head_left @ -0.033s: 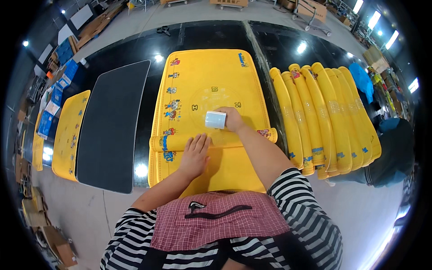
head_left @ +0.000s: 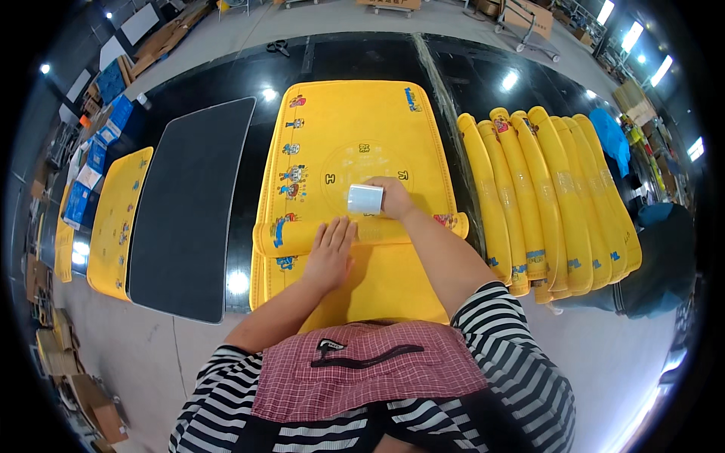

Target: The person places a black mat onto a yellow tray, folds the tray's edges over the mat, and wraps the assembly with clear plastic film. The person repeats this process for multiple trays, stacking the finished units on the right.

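A yellow mat with cartoon prints lies in front of me on more yellow matting, its near end wound into a roll across the width. My left hand rests on this roll, fingers stretched out flat and holding nothing. In my right hand is a roll of clear tape, gripped at its right side just above the rolled part. Whether a strip of tape runs from it to the mat is hard to make out.
Several rolled yellow mats lie side by side at the right, near a blue plastic bag. A dark mat and another yellow mat lie at the left, beside blue boxes. Black scissors sit at the table's far edge.
The wound end of the mat has turned slightly, so its print shows in a different place. Both hands keep nearly the same positions, the tape still in the right one.
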Action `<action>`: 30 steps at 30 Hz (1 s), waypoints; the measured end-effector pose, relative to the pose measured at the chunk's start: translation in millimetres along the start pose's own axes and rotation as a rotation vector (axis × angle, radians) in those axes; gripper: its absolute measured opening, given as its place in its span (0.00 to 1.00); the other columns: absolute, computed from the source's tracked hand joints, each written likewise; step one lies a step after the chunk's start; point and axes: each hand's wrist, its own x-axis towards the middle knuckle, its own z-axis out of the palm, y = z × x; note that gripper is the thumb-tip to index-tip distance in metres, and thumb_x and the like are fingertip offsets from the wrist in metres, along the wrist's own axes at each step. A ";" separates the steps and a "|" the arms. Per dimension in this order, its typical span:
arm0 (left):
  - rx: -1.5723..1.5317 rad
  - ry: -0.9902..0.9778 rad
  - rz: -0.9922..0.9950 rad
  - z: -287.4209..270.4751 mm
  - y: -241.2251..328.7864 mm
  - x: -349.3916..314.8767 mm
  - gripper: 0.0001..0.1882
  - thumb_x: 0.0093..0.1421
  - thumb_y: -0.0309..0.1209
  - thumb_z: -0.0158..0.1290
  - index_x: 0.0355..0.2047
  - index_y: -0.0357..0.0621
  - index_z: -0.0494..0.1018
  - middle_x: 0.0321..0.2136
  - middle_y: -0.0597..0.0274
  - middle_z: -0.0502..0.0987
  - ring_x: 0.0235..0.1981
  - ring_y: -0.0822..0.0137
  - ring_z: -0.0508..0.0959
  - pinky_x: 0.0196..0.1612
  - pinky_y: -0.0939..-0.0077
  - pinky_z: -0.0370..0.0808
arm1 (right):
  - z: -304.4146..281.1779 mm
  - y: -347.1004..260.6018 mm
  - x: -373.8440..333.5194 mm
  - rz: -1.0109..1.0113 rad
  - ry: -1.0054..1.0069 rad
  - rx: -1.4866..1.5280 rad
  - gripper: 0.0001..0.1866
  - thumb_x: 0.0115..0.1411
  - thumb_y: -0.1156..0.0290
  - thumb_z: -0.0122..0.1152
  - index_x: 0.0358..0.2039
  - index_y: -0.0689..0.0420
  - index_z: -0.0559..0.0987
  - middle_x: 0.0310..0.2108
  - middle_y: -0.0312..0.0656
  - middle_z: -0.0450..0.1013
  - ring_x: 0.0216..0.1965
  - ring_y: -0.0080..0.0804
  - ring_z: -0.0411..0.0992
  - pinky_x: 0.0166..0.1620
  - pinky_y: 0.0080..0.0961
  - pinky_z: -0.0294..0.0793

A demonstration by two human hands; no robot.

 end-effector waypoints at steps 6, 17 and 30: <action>-0.070 -0.288 -0.120 16.2 -44.0 60.1 0.38 0.53 0.44 0.65 0.60 0.40 0.68 0.55 0.51 0.72 0.58 0.50 0.71 0.65 0.51 0.65 | 20.2 -32.1 -46.5 0.073 -0.177 0.291 0.13 0.67 0.70 0.60 0.48 0.62 0.81 0.45 0.42 0.80 0.44 0.31 0.79 0.46 0.30 0.80; -0.102 -0.374 -0.113 29.4 -86.1 114.1 0.35 0.49 0.48 0.71 0.54 0.48 0.73 0.48 0.58 0.74 0.56 0.52 0.72 0.64 0.52 0.64 | 19.8 -14.0 -42.8 -0.748 -0.037 -1.079 0.20 0.60 0.66 0.65 0.53 0.55 0.81 0.56 0.40 0.78 0.58 0.39 0.75 0.61 0.40 0.72; -0.021 -0.374 -0.243 36.6 -90.4 134.1 0.27 0.58 0.38 0.59 0.58 0.46 0.70 0.50 0.56 0.76 0.57 0.52 0.73 0.63 0.51 0.63 | 3.3 -1.1 9.1 -0.261 -0.181 0.019 0.16 0.66 0.69 0.59 0.52 0.56 0.81 0.56 0.44 0.78 0.56 0.34 0.76 0.59 0.33 0.72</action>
